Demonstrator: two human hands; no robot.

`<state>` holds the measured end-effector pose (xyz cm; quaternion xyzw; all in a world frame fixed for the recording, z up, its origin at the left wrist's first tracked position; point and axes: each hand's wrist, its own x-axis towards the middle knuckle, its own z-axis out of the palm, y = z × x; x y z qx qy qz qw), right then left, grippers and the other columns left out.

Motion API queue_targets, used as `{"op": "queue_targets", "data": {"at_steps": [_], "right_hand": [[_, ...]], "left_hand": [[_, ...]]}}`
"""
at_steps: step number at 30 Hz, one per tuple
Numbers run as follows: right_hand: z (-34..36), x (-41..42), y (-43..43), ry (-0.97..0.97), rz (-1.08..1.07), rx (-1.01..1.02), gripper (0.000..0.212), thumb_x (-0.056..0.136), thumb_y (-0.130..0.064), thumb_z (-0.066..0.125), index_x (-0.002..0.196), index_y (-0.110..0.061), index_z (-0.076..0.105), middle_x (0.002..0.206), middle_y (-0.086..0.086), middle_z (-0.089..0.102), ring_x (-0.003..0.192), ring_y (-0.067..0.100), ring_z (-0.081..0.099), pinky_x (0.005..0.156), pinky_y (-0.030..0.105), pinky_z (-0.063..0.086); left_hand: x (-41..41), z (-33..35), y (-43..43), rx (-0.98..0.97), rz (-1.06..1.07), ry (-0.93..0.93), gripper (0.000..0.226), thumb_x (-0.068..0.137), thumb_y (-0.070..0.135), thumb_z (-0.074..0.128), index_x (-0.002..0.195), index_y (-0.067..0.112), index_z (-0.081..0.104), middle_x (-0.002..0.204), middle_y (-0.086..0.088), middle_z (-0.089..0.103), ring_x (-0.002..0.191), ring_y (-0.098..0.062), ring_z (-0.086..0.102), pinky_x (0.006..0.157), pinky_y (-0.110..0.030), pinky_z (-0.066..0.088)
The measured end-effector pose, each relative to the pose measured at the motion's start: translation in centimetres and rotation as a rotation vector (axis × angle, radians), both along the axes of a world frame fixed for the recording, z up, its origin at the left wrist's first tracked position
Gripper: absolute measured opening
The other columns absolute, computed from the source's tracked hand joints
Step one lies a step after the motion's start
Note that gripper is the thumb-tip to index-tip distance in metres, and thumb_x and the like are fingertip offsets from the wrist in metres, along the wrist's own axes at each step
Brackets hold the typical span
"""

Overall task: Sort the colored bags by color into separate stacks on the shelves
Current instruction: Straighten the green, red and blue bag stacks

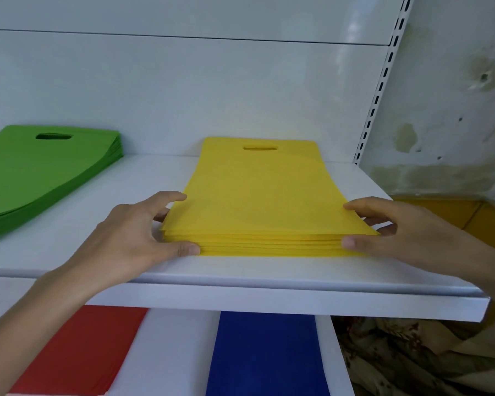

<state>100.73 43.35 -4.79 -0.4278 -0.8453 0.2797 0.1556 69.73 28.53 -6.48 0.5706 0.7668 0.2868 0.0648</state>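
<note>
A stack of yellow bags (263, 195) lies flat on the white upper shelf (126, 195), handle holes toward the back wall. My left hand (135, 232) grips the stack's near left corner, thumb against the front edge and fingers along the left side. My right hand (389, 227) grips the near right corner the same way. A stack of green bags (40, 170) lies at the left of the same shelf. On the lower shelf I see a red stack (80, 352) at the left and a blue stack (266, 355) beside it.
The shelf's front lip (269, 304) runs across below my hands. A slotted upright (380, 90) stands at the back right, next to a stained wall (455, 110). Patterned cloth (412, 355) lies at the lower right, and a yellow-brown surface (475, 218) sits beyond the shelf's right end.
</note>
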Motion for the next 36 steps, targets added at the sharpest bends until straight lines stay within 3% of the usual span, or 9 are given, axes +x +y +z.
{"op": "queue_targets", "data": {"at_steps": [4,7,9,14,22,26,31,34,36], "right_hand": [[-0.4,0.0,0.3,0.051,-0.028,0.061,0.076,0.04,-0.073,0.059,0.11,-0.046,0.05,0.107,-0.015,0.058,0.094,0.003,0.058,0.074,0.017,0.045],[-0.3,0.1,0.2,0.034,0.0,0.05,0.082,0.037,-0.085,0.059,0.111,-0.051,0.047,0.109,-0.018,0.057,0.096,0.003,0.058,0.077,0.017,0.046],[-0.1,0.2,-0.1,-0.001,0.015,0.021,0.082,0.038,-0.077,0.064,0.113,-0.051,0.044,0.108,-0.018,0.054,0.094,0.003,0.057,0.073,0.014,0.045],[-0.3,0.6,-0.1,0.012,0.026,0.019,0.079,0.04,-0.059,0.069,0.114,-0.048,0.044,0.111,-0.016,0.055,0.092,-0.005,0.055,0.066,0.011,0.045],[-0.8,0.9,-0.1,0.013,0.021,0.042,0.078,0.042,-0.066,0.064,0.116,-0.049,0.046,0.115,-0.015,0.057,0.105,0.003,0.053,0.084,0.02,0.042],[-1.0,1.1,-0.2,0.114,-0.003,-0.009,0.078,0.036,-0.093,0.052,0.105,-0.056,0.05,0.107,-0.027,0.054,0.1,-0.009,0.053,0.075,0.011,0.042],[-1.3,0.9,-0.6,0.169,-0.02,0.0,0.058,0.052,-0.06,0.057,0.109,-0.05,0.049,0.103,-0.023,0.055,0.089,-0.012,0.053,0.069,0.009,0.042],[-1.4,0.9,-0.8,0.165,-0.04,0.006,0.059,0.055,-0.07,0.056,0.11,-0.051,0.05,0.109,-0.016,0.058,0.094,-0.008,0.054,0.073,0.012,0.043],[-1.4,1.1,-1.1,0.172,-0.043,-0.001,0.068,0.048,-0.088,0.052,0.108,-0.057,0.048,0.112,-0.021,0.057,0.097,-0.007,0.056,0.076,0.015,0.045]], "left_hand": [[-0.4,0.1,0.1,-0.027,-0.042,-0.006,0.115,0.017,0.092,0.049,0.123,0.049,0.044,0.101,0.015,0.061,0.093,-0.002,0.057,0.075,-0.023,0.04],[-0.6,0.2,0.0,-0.046,-0.072,-0.013,0.108,0.016,0.093,0.05,0.117,0.057,0.04,0.106,0.013,0.062,0.094,0.007,0.053,0.071,-0.008,0.036],[-0.8,0.2,0.0,-0.036,-0.087,-0.008,0.095,0.02,0.095,0.049,0.108,0.063,0.039,0.105,0.013,0.062,0.094,0.013,0.051,0.07,-0.004,0.035],[-0.1,0.2,-0.2,-0.003,-0.113,0.006,0.062,0.042,0.061,0.067,0.099,0.059,0.042,0.1,0.01,0.066,0.084,0.012,0.051,0.07,0.0,0.036],[0.1,0.0,-0.6,0.046,-0.084,0.036,0.059,0.05,0.051,0.082,0.096,0.057,0.046,0.087,0.018,0.066,0.083,0.007,0.06,0.067,-0.006,0.04],[0.5,-0.1,-0.8,0.027,-0.052,0.101,0.087,0.038,0.082,0.049,0.12,0.057,0.033,0.1,0.026,0.061,0.085,0.0,0.053,0.075,-0.024,0.038],[1.1,-0.3,-0.6,0.055,-0.021,0.09,0.094,0.05,0.089,0.048,0.132,0.046,0.034,0.103,0.019,0.059,0.069,0.011,0.045,0.066,-0.009,0.035],[0.8,-0.4,-0.6,0.015,-0.037,0.131,0.107,0.037,0.1,0.024,0.132,0.053,0.026,0.103,0.024,0.05,0.083,0.0,0.048,0.07,-0.022,0.037],[0.8,-0.6,-0.5,0.01,-0.058,0.073,0.103,0.036,0.099,0.029,0.131,0.056,0.026,0.105,0.033,0.05,0.099,-0.008,0.051,0.078,-0.025,0.04]]}}
